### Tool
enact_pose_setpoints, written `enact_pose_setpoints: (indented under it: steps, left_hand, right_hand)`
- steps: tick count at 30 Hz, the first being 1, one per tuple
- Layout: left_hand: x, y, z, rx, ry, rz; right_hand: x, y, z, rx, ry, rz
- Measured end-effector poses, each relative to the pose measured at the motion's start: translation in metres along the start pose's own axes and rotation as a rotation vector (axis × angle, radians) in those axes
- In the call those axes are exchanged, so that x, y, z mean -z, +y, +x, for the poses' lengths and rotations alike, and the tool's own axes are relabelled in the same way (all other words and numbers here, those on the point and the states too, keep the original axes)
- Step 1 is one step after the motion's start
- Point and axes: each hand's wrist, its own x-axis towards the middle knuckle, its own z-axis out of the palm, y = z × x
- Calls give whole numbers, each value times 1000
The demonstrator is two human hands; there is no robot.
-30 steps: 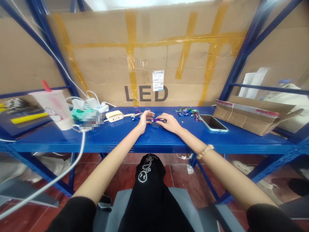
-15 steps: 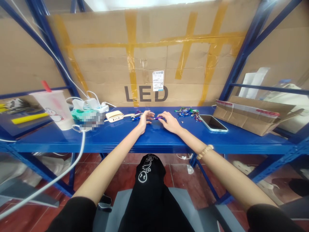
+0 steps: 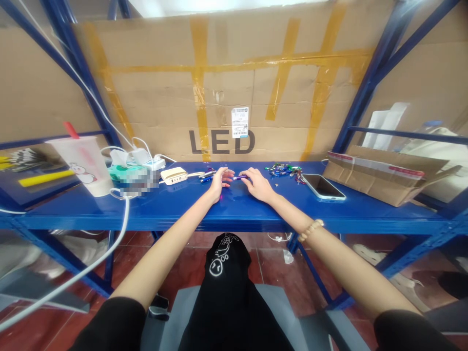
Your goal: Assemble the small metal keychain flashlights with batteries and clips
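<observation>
Both my hands rest on the blue shelf (image 3: 234,212) in front of a big cardboard sheet marked LED. My right hand (image 3: 255,183) pinches a small purple stick-like object (image 3: 239,178) at its right end, fingers curled round it. My left hand (image 3: 220,181) lies just left of it with fingers loosely spread, its fingertips close to the object's left tip; whether they touch is unclear. A small pink glow shows on the left palm edge. A few similar small objects (image 3: 205,175) lie left of my left hand.
A pile of small coloured objects (image 3: 282,170) and a phone (image 3: 323,186) lie to the right, then an open cardboard box (image 3: 380,172). To the left are a beige charger (image 3: 173,175), white cables, a green item and a plastic cup (image 3: 83,165).
The purple object has shifted slightly left and up in my right hand's fingers. A pink glow has appeared on my left hand. The arms have barely moved.
</observation>
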Motion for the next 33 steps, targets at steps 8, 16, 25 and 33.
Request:
enact_pose_setpoints:
  steps: [8, 16, 25, 33]
  left_hand:
    - [1, 1, -1, -3, -9, 0]
    - [1, 0, -1, -11, -8, 10]
    - [2, -2, 0, -22, -11, 34]
    - [3, -3, 1, -31, -11, 44]
  right_hand:
    - [0, 0, 0, 24, 2, 30]
    - [1, -1, 0, 39, -5, 51]
    - [4, -3, -1, 21, -16, 55]
    - [2, 1, 1, 6, -13, 61]
